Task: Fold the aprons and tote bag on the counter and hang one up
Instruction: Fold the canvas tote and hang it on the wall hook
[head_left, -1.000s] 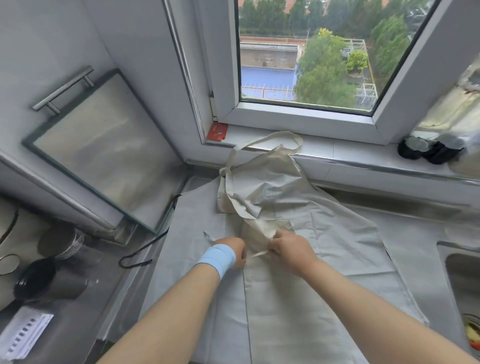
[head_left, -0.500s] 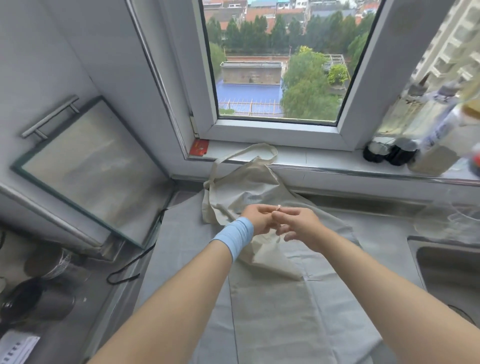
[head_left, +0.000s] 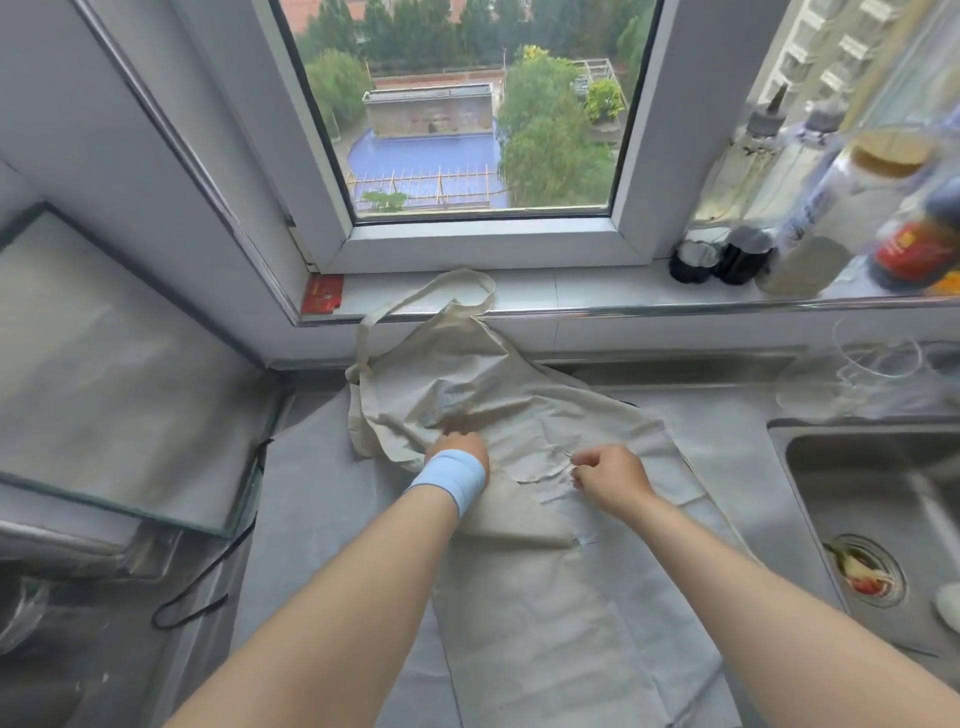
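Observation:
A beige apron (head_left: 498, 395) lies crumpled on the counter, and its neck loop (head_left: 441, 291) rests on the window sill. Beneath it a grey apron (head_left: 322, 483) is spread flat, with a black cord (head_left: 208, 577) trailing off its left side. My left hand (head_left: 460, 447), wearing a blue wristband, reaches into the bunched beige cloth; its fingertips are blurred, and creases gather toward them. My right hand (head_left: 608, 475) sits to the right with fingers curled, pinching the beige cloth at a crease.
A steel sink (head_left: 883, 519) with food scraps in its drain lies at the right. Bottles and jars (head_left: 810, 208) crowd the right of the sill, with a clear lid (head_left: 857, 379) below. A glass-topped appliance (head_left: 119, 374) stands at the left. A red card (head_left: 322, 293) sits in the sill corner.
Both hands were joined on a thin tie above the cloth; they have since dropped apart onto the beige apron, the left going forward and the right moving right. The view tilted up.

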